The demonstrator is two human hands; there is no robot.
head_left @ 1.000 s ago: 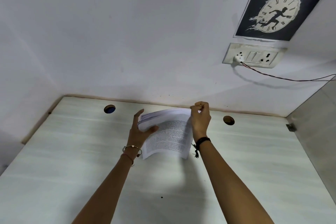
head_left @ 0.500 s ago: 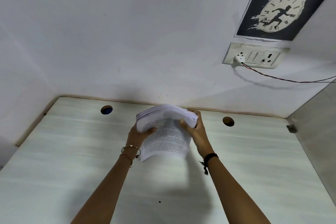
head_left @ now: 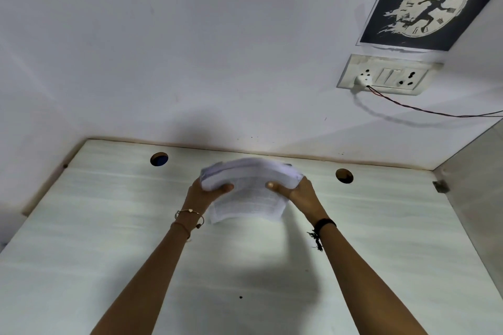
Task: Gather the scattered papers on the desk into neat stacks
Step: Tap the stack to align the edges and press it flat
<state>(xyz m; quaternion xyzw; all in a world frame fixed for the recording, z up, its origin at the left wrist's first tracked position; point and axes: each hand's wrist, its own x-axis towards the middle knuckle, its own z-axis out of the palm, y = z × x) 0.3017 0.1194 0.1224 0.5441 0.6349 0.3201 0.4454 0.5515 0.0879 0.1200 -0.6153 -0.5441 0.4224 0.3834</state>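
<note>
A thick stack of printed white papers [head_left: 249, 193] is held above the pale desk [head_left: 109, 226], near its back edge. My left hand [head_left: 202, 194] grips the stack's left side, thumb on the front sheet. On the right side my right hand [head_left: 298, 193] grips it the same way, thumb across the printed page. The stack bows upward in the middle and its top edges are blurred. The lower sheets hang down toward me.
Two round cable holes [head_left: 159, 158] [head_left: 344, 175] sit near the desk's back edge. On the wall are a socket panel [head_left: 389, 75] with a plug and wire, and a clock poster [head_left: 427, 0]. A side panel [head_left: 479, 185] closes the right.
My right hand dropped from pinching the stack's top corner to gripping its right side. The stack went from tilted upright to lying flatter between both hands.
</note>
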